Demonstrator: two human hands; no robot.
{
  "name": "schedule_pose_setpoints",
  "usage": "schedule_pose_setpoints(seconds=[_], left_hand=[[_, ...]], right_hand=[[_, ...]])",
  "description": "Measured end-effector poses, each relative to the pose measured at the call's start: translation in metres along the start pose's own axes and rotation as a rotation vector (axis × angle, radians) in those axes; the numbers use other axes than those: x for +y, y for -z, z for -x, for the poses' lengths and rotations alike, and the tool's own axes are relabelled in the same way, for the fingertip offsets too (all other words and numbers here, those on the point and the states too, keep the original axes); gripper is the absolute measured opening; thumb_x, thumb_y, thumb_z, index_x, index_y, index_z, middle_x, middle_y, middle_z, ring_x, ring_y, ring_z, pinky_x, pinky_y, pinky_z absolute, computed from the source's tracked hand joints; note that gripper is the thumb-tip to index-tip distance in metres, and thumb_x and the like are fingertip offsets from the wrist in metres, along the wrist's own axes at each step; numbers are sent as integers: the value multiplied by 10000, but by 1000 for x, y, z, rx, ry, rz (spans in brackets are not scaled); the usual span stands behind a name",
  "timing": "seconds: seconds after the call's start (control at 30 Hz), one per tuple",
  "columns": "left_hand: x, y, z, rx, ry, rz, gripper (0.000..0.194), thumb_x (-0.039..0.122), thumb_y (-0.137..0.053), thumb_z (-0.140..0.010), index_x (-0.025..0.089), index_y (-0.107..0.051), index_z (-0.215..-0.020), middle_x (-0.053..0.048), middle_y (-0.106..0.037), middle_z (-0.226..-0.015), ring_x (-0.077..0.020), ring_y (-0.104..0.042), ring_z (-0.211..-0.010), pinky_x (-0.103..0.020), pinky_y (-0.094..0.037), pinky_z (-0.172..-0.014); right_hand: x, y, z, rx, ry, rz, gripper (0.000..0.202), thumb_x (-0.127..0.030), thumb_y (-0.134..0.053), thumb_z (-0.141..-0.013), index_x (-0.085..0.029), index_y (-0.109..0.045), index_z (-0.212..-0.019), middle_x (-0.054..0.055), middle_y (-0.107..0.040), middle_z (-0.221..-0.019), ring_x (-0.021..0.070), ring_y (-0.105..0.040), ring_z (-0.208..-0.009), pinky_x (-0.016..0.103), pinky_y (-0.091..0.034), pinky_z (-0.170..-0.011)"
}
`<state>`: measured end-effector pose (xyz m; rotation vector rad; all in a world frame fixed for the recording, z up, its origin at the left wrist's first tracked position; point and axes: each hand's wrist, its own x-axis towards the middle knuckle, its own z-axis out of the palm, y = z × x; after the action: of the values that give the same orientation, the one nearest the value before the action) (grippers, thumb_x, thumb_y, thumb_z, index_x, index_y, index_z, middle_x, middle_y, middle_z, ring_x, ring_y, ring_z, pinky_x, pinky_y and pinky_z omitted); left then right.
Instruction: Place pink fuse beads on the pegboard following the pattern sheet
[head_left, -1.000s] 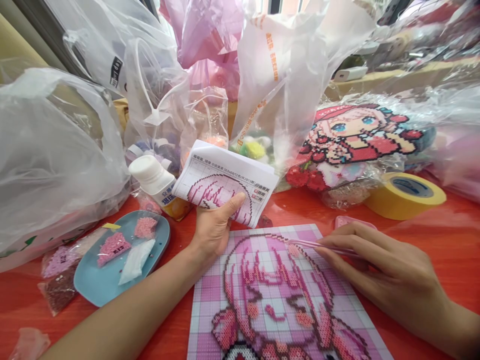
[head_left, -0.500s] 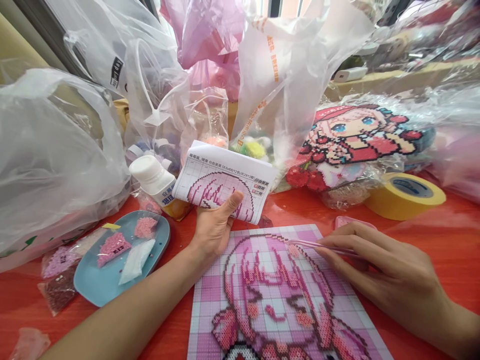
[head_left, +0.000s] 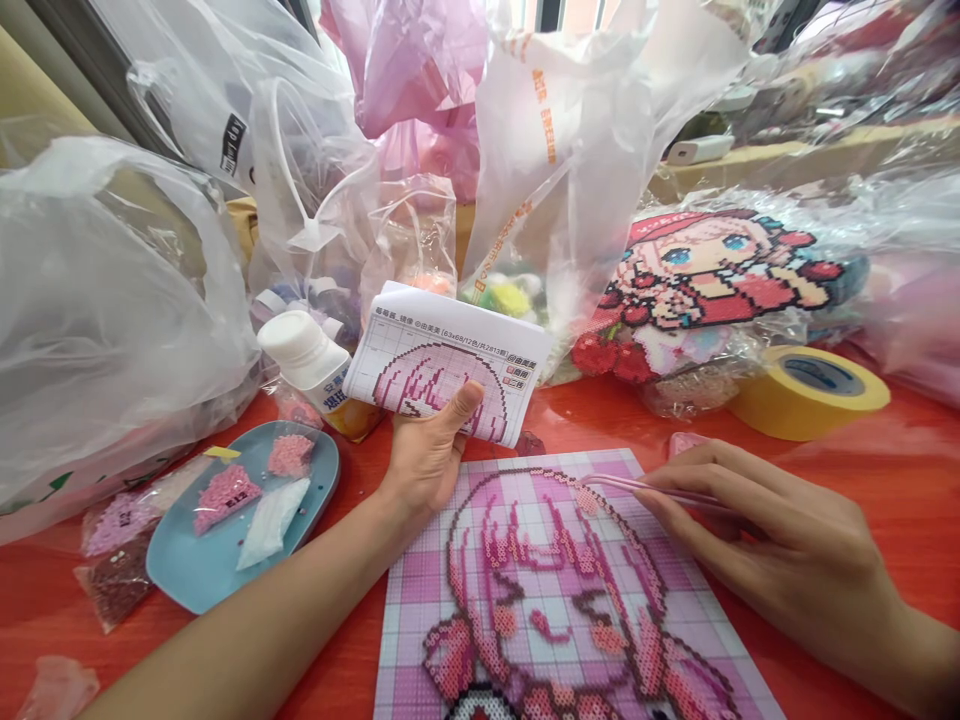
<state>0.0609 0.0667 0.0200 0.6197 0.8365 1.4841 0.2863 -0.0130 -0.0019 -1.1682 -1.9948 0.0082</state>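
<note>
My left hand (head_left: 431,450) grips a folded paper pattern sheet (head_left: 442,360), thumb on its printed face, which shows a pink and brown gridded head. Pinched in my right hand (head_left: 772,540) is a pair of pink tweezers (head_left: 645,487), its tips at the upper right of the pegboard (head_left: 420,600). Whether a bead sits between the tips is too small to tell. On the board, fuse beads form a face with closed eyes, brown outline and pink hair strands. A small patch of light pink beads (head_left: 587,498) lies just below the tweezer tips.
At left, a blue plate (head_left: 180,570) carries bead bags (head_left: 225,497), with more bags beside it. Behind stand a white-capped bottle (head_left: 304,355) and several plastic bags (head_left: 112,300). Yellow tape (head_left: 814,400) and a finished bead figure (head_left: 720,265) are at right, on the red tabletop (head_left: 352,600).
The tweezers and my right hand have shifted very slightly, with the tips still over the board's upper right. My left hand and the pattern sheet stay nearly still.
</note>
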Motion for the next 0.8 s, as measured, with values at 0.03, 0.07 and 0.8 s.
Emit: schedule_pose_setpoints(seconds=[0.03,0.07,0.8], left_hand=[[0,0,0,1,2,0,849,175,-961,-451,274,-603,-1214,-50,-723,-1224,-264,-638,-1195,-389,-493,-1035],[0,0,0,3,6,1,846,175,-960,-455,277,-602,-1215,-47,-722,-1226,-262,-639,-1194,-388,-490,-1038],[2,-1,6,-106,131,-21,865,195,-955,-487,253,-588,-1268,-54,-773,-1076,-288,-686,-1104,-440,-515,-1001]], right_hand=[[0,0,0,-1,-2,-2,74,-262,-602,-900,-221,-648,-860,8,-646,-725,82,-532,-491,202,-420,-407],[0,0,0,-3,-3,-4,77,-263,-602,-900,-221,-650,-858,8,-646,-724,80,-533,-490,200,-421,-408],[-9,2,-5,74,-95,-141,34,-232,-622,-883,-230,-633,-850,14,-632,-715,106,-562,-535,200,-428,-389]])
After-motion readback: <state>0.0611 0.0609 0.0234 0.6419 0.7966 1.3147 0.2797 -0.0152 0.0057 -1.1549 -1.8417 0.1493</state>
